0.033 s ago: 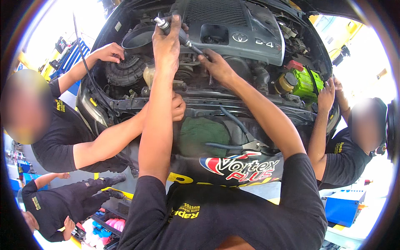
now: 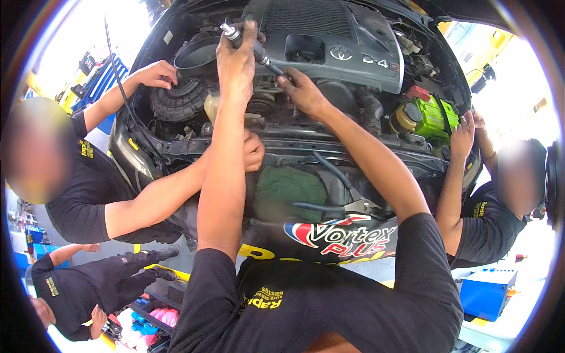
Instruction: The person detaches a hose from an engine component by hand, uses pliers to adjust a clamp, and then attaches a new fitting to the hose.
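My left hand (image 2: 236,62) is raised over the front of the engine, closed around a slim dark tool (image 2: 261,56) with a ribbed collar and a silver end pointing up and left. Lower down the same tool, the fingers of my right hand (image 2: 306,95) are closed on its dark shaft. Behind both hands lies the black engine cover (image 2: 347,73). Pliers (image 2: 360,206) with dark blue handles rest opened on the black cover over the car's front, beside a dark green patch (image 2: 289,191). What the tool's lower end touches is hard to make out.
At left a co-worker's hand (image 2: 158,75) rests by the round black housing (image 2: 176,105); their other hand (image 2: 254,151) is beside my left forearm. Another co-worker's hand (image 2: 462,136) is near the green battery (image 2: 432,117). A third person (image 2: 88,282) is at lower left.
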`<state>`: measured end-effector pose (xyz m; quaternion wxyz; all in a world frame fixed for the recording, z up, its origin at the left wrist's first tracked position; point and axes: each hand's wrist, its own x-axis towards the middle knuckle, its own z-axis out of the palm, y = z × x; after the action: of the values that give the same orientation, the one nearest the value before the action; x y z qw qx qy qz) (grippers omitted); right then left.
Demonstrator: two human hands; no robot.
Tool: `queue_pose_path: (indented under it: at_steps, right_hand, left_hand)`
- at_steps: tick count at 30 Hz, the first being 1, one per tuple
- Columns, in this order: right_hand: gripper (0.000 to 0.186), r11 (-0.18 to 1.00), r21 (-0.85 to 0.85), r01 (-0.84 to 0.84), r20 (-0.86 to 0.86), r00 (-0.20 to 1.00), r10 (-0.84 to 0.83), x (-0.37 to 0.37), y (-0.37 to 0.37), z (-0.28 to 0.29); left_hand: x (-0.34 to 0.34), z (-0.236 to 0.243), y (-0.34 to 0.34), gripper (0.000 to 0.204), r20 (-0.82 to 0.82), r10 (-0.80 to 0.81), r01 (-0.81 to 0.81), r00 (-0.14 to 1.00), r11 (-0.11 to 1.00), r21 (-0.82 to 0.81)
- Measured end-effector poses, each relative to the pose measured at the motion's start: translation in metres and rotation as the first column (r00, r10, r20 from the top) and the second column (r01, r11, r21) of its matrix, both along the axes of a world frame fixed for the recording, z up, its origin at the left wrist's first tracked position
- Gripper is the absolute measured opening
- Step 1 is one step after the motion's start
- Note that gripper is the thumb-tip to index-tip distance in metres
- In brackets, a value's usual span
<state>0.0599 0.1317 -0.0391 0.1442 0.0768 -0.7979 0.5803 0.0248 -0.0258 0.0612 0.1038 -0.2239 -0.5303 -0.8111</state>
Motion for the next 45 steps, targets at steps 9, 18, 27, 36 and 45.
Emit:
queue_pose_path:
  at_steps: [9,18,27,36,45]
  right_hand:
    - [0.034,0.965,-0.154,-0.212,0.022,0.976,0.218,-0.016,-0.007,-0.029]
    - [0.037,0.96,-0.197,-0.197,0.179,0.956,0.233,-0.017,-0.016,-0.028]
    - [0.042,0.957,-0.256,-0.135,0.37,0.901,0.226,-0.018,-0.016,-0.029]
    - [0.036,0.905,-0.398,-0.151,0.409,0.853,0.323,-0.018,-0.013,-0.022]
    - [0.043,0.839,-0.378,-0.39,0.255,0.828,0.5,-0.027,-0.015,-0.004]
  left_hand:
    - [0.004,0.005,0.002,0.036,-0.134,0.168,-0.195,0.977,0.954,-0.226]
    - [-0.011,-0.018,-0.01,0.032,-0.077,0.195,-0.209,0.978,0.941,-0.266]
    - [-0.029,-0.033,0.003,0.038,-0.012,0.191,-0.165,0.982,0.815,-0.555]
    - [-0.039,-0.042,-0.018,0.036,0.107,0.05,0.029,0.993,0.773,-0.634]
    - [-0.036,-0.042,-0.026,0.035,0.039,0.129,-0.081,0.991,0.805,-0.588]
